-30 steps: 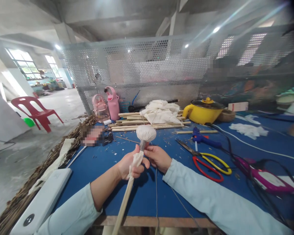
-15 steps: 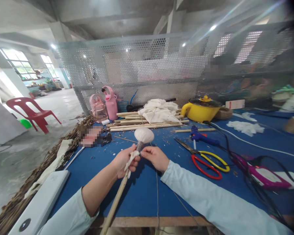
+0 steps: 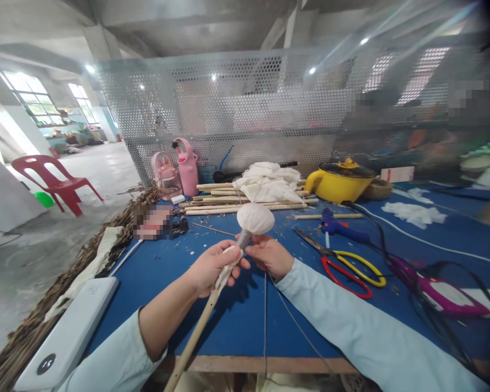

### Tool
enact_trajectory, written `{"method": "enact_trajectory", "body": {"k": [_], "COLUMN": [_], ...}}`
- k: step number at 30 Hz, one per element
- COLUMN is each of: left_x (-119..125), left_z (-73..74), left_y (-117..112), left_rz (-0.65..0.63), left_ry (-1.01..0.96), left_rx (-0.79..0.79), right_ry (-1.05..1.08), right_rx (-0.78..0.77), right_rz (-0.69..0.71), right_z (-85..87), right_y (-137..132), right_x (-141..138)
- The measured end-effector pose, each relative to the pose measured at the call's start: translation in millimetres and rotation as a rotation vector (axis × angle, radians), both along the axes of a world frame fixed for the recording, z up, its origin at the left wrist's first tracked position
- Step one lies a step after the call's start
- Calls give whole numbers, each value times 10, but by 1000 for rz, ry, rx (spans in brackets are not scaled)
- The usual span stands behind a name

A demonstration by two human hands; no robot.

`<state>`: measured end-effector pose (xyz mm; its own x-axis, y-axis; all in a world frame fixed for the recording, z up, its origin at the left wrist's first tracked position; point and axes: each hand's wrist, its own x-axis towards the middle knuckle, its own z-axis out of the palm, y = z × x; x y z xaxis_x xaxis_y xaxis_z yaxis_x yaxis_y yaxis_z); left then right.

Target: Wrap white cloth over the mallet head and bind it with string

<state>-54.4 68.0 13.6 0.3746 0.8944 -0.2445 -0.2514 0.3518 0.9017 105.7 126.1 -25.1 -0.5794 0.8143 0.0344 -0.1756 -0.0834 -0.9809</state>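
My left hand is closed around the upper part of a wooden stick, where loose white cloth lies along it. At the stick's top end sits a rounded head covered in gathered white cloth. Grey cord is wound round the neck below this head. My right hand is closed right beside the neck, its fingertips partly hidden behind it. From it a strand of grey cord runs down over the table's front edge; the pinch itself is hard to see.
Scissors, a blue glue gun and a magenta tool lie to the right. Behind are wooden sticks, white cloth, a yellow pot and pink bottles. A white power bank lies left.
Both hands and the cloth-covered head have shifted slightly right in view, the head also a little up. My right hand has moved from in front of the neck to partly behind it.
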Motion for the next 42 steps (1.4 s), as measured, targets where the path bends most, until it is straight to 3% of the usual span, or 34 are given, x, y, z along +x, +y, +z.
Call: {"method": "enact_trajectory", "body": {"k": [3,9,12,14,18,19,20,22,25,29,34,39,42], "left_x": [-24,46,21,-44,-132,-112,-72,47,202,190,76,48,50], "left_z": [-23,-42,-79,-88,-6,26,55,83,24,-148,-258,-244,-213], "left_y": [41,64,111,169,244,234,211,147,82,135,190,157,134], "left_rz": [-5,74,23,94,535,549,486,293,107,41,46,108,103], "left_ry": [149,10,131,379,980,1070,1132,1204,1165,990,892,750,676], "left_rx": [-133,-181,-204,-83,609,732,782,709,585,577,458,384,343], "right_ry": [-28,23,21,7,-1,-6,-14,-41,-94,-133,-175,-187,-181], "right_rx": [10,-208,-238,-237,-235,-232,-228,-211,-188,-180,-66,113,90], "right_rz": [0,62,69,23,-67,-81,-94,-126,-176,-175,-196,-326,-306], "right_z": [-51,22,32,28,42,47,50,49,34,27,21,49,85], "right_y": [25,-46,-89,-96,-81,-78,-76,-72,-57,-34,-56,-111,-125], "right_x": [3,-88,-106,-107,-130,-143,-155,-173,-160,-108,-127,-126,-90]}}
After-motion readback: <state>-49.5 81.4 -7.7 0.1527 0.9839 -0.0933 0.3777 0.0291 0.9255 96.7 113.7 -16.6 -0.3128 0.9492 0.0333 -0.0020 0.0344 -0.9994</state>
